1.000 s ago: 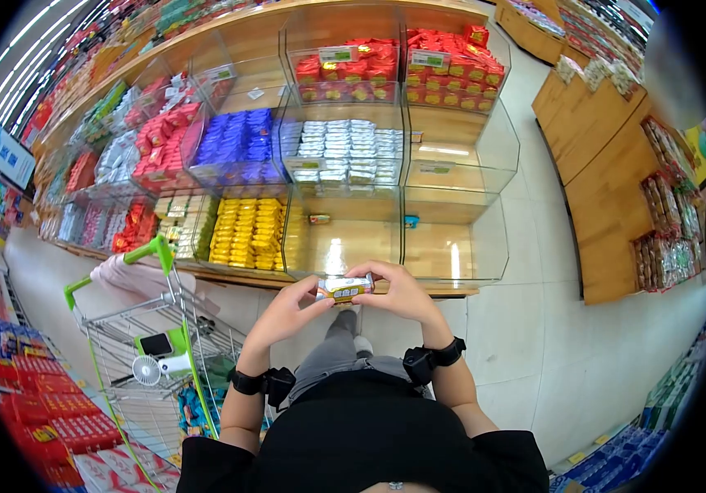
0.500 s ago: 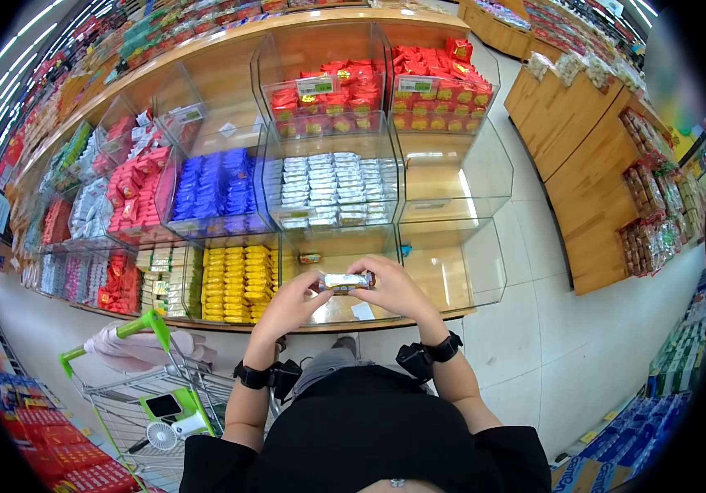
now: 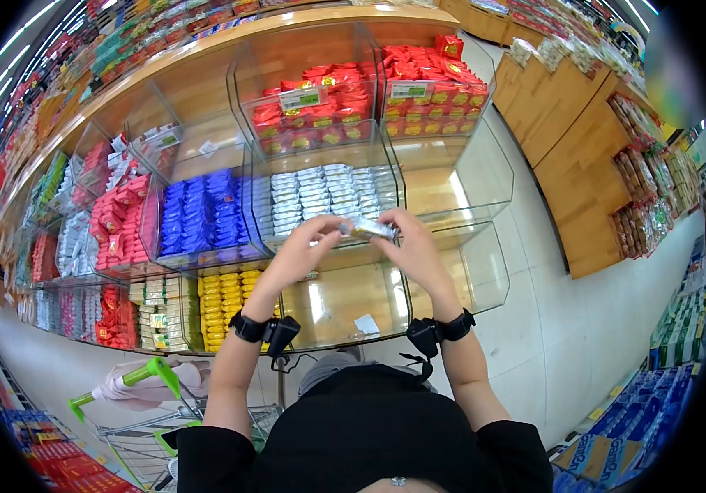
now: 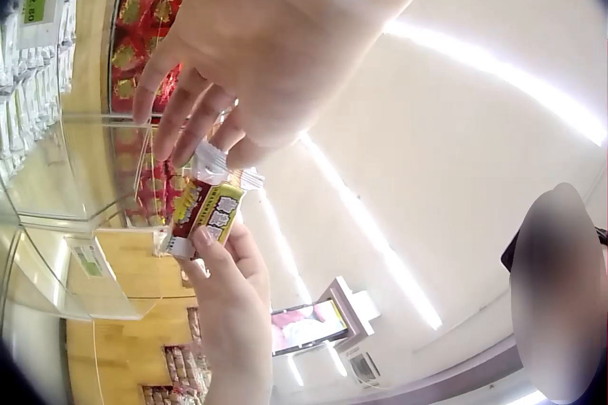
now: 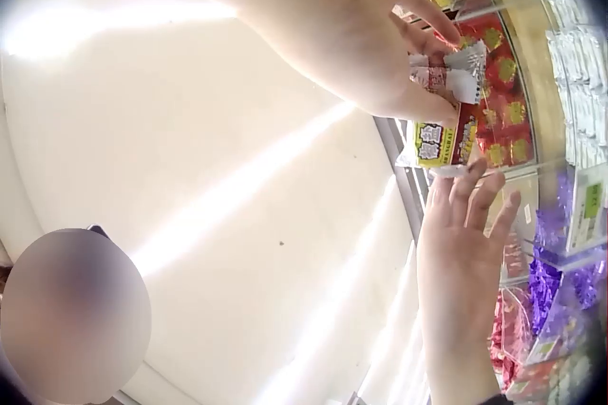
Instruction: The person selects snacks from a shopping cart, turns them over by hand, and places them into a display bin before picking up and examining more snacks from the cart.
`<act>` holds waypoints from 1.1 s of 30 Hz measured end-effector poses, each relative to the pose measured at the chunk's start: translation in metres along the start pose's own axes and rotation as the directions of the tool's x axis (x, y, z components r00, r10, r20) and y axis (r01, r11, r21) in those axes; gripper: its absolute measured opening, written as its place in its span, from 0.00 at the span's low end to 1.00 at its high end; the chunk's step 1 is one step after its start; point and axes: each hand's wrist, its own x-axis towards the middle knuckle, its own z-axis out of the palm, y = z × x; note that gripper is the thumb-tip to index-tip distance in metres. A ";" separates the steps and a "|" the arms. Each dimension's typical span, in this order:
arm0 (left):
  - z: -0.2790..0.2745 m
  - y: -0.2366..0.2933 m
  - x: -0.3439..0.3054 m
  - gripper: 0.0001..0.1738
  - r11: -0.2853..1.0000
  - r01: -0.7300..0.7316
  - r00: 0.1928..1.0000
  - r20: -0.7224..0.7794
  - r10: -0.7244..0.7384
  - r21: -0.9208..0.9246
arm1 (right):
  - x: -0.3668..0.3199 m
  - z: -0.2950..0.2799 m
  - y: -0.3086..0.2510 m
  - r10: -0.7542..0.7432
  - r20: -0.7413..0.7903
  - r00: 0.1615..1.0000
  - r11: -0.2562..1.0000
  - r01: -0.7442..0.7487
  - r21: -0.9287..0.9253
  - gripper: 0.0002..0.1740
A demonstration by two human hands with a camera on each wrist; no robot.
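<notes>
A small wrapped snack [image 3: 369, 230] with yellow and dark red printing is held out over the clear display bins. My right hand [image 3: 415, 251] pinches it, the thumb [image 4: 211, 244] lying across the printed face in the left wrist view. A crinkled whitish wrapper end [image 4: 211, 160] sticks up beside the left fingertips. My left hand [image 3: 299, 251] is at the snack's other end, its fingers [image 5: 483, 198] nearly straight and their tips right at the wrapper's edge. Silver-white packets [image 3: 320, 197] fill the bin just beyond both hands.
Bins around hold red packets [image 3: 431, 86], blue packets [image 3: 201, 214], pink packets [image 3: 123, 214] and yellow packets [image 3: 220, 304]. A white paper slip [image 3: 366, 325] lies in the near bin. A shopping cart [image 3: 135, 435] stands at lower left. Wooden shelving [image 3: 571, 177] rises across the aisle.
Both hands have reached forward with the snack, from before the near bin to beside the silver-white packets. The snack has turned. The display looks closer, and the cart sits lower in view.
</notes>
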 end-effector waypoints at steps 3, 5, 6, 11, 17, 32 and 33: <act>-0.003 -0.020 0.032 0.14 0.994 0.011 1.000 0.023 -0.008 -0.112 | 0.016 -0.001 0.006 0.031 -0.057 0.998 0.999 -0.033 -0.039 0.14; -0.001 -0.036 0.048 0.15 0.995 0.044 0.999 0.023 -0.042 -0.094 | 0.025 -0.001 0.008 0.030 -0.117 0.993 0.995 -0.041 -0.091 0.13; 0.001 -0.044 0.055 0.15 0.995 0.041 0.999 0.026 -0.039 -0.096 | 0.028 -0.001 0.010 0.031 -0.120 0.992 0.995 -0.042 -0.094 0.13; 0.013 -0.094 0.086 0.17 0.952 0.112 0.977 0.146 -0.158 0.286 | 0.039 0.007 0.017 0.076 -0.111 0.991 0.981 -0.094 -0.167 0.13; 0.036 -0.158 0.107 0.19 0.747 -0.205 0.843 0.502 -0.194 0.633 | 0.053 0.022 0.034 0.026 -0.044 0.999 0.964 -0.037 -0.262 0.12; 0.031 -0.154 0.106 0.29 0.817 0.486 0.642 0.508 -0.574 0.310 | 0.068 0.076 0.072 0.161 0.165 0.973 0.649 0.022 -0.761 0.07; 0.029 -0.153 0.105 0.23 0.815 0.502 0.654 0.491 -0.576 0.288 | 0.069 0.077 0.075 0.196 0.205 0.959 0.631 0.036 -0.775 0.07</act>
